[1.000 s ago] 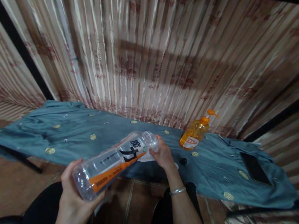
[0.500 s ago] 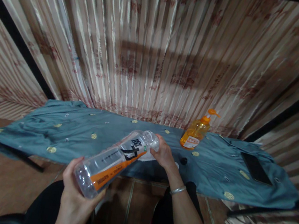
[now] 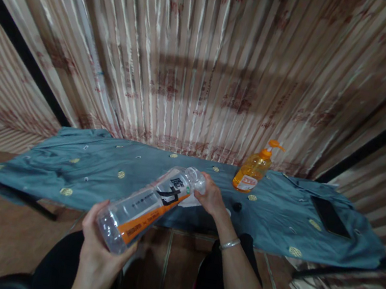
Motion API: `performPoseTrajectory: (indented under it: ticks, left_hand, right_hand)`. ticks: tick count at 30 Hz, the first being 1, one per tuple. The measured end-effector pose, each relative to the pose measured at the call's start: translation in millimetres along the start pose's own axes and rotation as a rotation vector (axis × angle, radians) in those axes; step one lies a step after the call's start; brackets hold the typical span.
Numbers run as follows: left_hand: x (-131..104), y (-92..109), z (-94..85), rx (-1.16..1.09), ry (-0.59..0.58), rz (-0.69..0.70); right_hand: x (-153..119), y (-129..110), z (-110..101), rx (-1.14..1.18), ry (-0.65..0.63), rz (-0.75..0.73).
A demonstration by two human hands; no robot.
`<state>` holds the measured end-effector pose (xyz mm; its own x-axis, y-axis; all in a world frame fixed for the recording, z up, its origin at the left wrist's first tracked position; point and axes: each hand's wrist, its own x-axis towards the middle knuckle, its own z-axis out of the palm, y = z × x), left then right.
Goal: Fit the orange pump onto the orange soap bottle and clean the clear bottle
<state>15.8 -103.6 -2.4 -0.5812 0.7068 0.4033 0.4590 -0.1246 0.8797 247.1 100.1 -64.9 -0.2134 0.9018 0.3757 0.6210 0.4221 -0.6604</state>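
A clear plastic bottle [image 3: 140, 210] with an orange and grey label is held tilted over the cloth, its base toward me on the left and its narrower end up and to the right. My left hand [image 3: 103, 243] wraps round the base, fingers on both sides. At the other end my right hand [image 3: 212, 195] is closed on the clear neck; its fingertips are partly hidden behind the plastic. Something white and flat [image 3: 190, 202] lies under the neck, mostly covered by the bottle and hand. Beside my right wrist sits a small black round object [image 3: 237, 206].
A pump bottle [image 3: 251, 172] of orange liquid stands to the right on a teal patterned cloth [image 3: 96, 182]. Farther right lies a dark phone-like slab [image 3: 329, 217]. Pleated curtains [image 3: 206, 67] hang behind, and black frame bars [image 3: 26, 50] flank both sides.
The bottle has turned slightly about its length, so the large dark lettering shows more fully. Both hands keep their places on it.
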Motion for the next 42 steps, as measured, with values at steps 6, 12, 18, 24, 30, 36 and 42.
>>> performPoseTrajectory:
  ticks: [6,12,18,24,30,36,42]
  left_hand:
    - [-0.6,1.6,0.5,0.013,0.016,0.002]
    - [-0.8,1.6,1.2,0.017,0.038,0.012]
    - [-0.9,0.3,-0.3,0.048,0.022,0.024]
    - [-1.3,-0.2,0.3,0.021,0.000,0.047]
    - [-2.4,-1.3,0.9,0.032,0.028,0.019]
    - [-2.7,0.8,0.5,0.043,0.029,0.000]
    - [-3.1,4.7,0.4,0.027,0.029,-0.002]
  right_hand:
    - [0.2,0.8,-0.3,0.005,0.006,-0.013]
    - [0.2,-1.6,-1.1,0.003,0.009,-0.002]
    - [0.3,-5.8,-4.1,-0.009,-0.006,0.019]
    - [0.6,-4.3,-3.7,-0.004,-0.018,0.022]
    - [0.4,-4.5,-4.6,-0.005,-0.024,0.033]
    - [0.3,-10.6,-9.1,-0.018,-0.052,0.046]
    - [0.4,-10.0,-8.1,-0.013,-0.053,0.044]
